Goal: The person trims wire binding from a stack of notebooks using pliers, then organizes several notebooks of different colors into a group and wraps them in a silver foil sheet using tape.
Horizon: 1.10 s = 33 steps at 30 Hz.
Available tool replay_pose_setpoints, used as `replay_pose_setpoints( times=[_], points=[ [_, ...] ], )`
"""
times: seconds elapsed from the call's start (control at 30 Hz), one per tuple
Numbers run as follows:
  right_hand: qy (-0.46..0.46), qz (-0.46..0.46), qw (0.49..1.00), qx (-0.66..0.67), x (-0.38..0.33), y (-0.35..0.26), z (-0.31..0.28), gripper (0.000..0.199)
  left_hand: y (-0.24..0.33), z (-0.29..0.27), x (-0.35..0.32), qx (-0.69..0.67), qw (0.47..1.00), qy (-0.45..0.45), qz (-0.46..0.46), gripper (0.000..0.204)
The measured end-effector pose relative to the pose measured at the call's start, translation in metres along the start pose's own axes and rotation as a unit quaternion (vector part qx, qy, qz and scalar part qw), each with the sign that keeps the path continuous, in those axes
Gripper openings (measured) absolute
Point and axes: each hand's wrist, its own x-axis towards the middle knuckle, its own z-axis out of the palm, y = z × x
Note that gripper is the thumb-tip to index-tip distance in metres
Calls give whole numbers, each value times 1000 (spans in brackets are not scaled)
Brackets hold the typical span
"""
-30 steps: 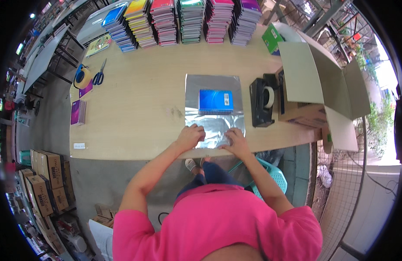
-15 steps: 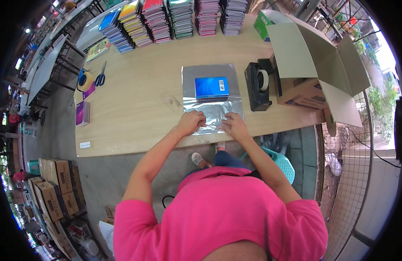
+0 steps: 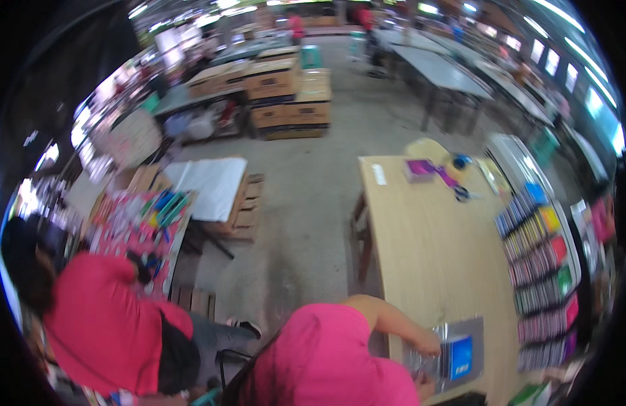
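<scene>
A clear plastic sheet [image 3: 479,325] lies on the table near its front edge. Resting on it is a small stack of blue spiral notebooks [image 3: 460,356]. At the sheet's near edge, my left hand [image 3: 429,343] has its fingers closed on the plastic, beside the notebooks. My right hand [image 3: 424,387], low in the view and partly cut off, is on the same edge with its fingers bent together. Both hands are a little blurred.
The wooden table [image 3: 428,237] carries rows of stacked notebooks [image 3: 537,298], scissors [image 3: 462,194], a tape roll [image 3: 460,162] and a purple notebook stack [image 3: 420,170]. At left, a person in pink [image 3: 110,325] works at another table. Cardboard boxes [image 3: 272,81] stand farther off.
My view has swung far to the left, bringing the workshop floor and another person into sight. The notebooks still lie on the plastic, with both hands at its near edge.
</scene>
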Motion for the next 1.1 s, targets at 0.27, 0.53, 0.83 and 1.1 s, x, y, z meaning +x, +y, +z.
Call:
replay_pose_setpoints(
  times=[0.27,0.53,0.83,1.1],
  points=[
    [-178,12,983,50,39,-218,-63,37,11,-5,-35,116,993,-1,37,31],
    [-343,-45,938,-29,41,-220,-19,35,8,-16,-9,108,993,2,43,25],
    [-388,76,908,-141,-1,-178,-41,33,-37,15,13,-59,996,43,47,34],
    [-451,136,877,-93,13,-230,-74,76,-10,-66,2,-70,993,-96,-8,25]
  ],
)
